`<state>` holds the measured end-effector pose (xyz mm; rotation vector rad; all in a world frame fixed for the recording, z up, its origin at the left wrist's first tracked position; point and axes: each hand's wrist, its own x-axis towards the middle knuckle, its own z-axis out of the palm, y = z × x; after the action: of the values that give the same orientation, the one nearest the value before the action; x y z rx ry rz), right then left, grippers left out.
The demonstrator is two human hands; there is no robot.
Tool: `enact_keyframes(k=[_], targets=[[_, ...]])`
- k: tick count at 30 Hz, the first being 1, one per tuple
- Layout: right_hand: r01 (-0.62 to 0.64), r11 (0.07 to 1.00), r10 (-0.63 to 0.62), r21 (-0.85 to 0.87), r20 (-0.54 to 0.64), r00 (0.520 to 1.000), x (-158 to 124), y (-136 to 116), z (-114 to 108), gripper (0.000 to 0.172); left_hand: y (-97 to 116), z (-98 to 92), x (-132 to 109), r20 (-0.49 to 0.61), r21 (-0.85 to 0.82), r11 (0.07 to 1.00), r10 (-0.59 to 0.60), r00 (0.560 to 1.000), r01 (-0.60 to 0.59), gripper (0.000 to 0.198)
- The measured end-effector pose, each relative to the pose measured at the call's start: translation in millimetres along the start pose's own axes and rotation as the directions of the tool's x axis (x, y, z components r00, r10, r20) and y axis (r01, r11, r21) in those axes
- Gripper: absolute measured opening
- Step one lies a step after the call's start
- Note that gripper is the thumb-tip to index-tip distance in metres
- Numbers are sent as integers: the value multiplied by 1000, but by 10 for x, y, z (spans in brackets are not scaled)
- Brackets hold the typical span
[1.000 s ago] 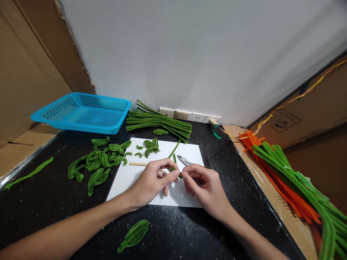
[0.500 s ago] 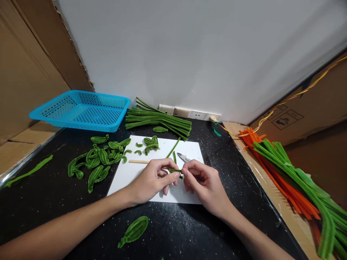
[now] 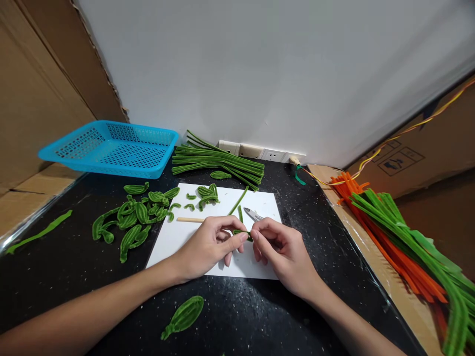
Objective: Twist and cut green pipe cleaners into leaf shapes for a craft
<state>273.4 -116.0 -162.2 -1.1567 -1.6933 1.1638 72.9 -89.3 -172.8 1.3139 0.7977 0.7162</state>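
Over the white sheet (image 3: 174,252), my left hand (image 3: 211,247) and my right hand (image 3: 282,254) meet fingertip to fingertip. Both pinch a short green pipe cleaner (image 3: 242,231), mostly hidden by the fingers. Just behind my right hand lie the metal pliers (image 3: 253,214), their handles covered by it. Two cut green stems (image 3: 238,200) rest on the paper nearby. A wooden stick (image 3: 189,219) pokes out beyond my left hand. Small curled green pieces and a cluster of leaf shapes (image 3: 208,194) sit at the sheet's far edge.
A pile of green pipe-cleaner leaves (image 3: 133,215) lies left of the paper, and one larger leaf (image 3: 183,316) in front. Behind are a blue basket (image 3: 148,170) and a green pipe-cleaner bundle (image 3: 218,163). Orange (image 3: 393,257) and green bundles (image 3: 426,257) lie along the right on cardboard.
My hands stay pinched together in nearly the same place. The held pipe cleaner shows less between the fingertips, and the view has shifted slightly.
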Motion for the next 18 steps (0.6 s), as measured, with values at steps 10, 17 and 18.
enact_keyframes(k=[10,17,18], targets=[[161,978,-171,-130,-71,983,-9,41,-8,12,-28,-21,19,-5,-43,999,18,1000,-18,30],[527,631,-630,-569,19,776,14,138,-75,26,-27,-60,36,-30,-115,993,11,999,-15,33],[534,600,-647,-595,31,762,20,143,-84,25,-21,-60,33,-25,-110,994,10,1000,-13,33]])
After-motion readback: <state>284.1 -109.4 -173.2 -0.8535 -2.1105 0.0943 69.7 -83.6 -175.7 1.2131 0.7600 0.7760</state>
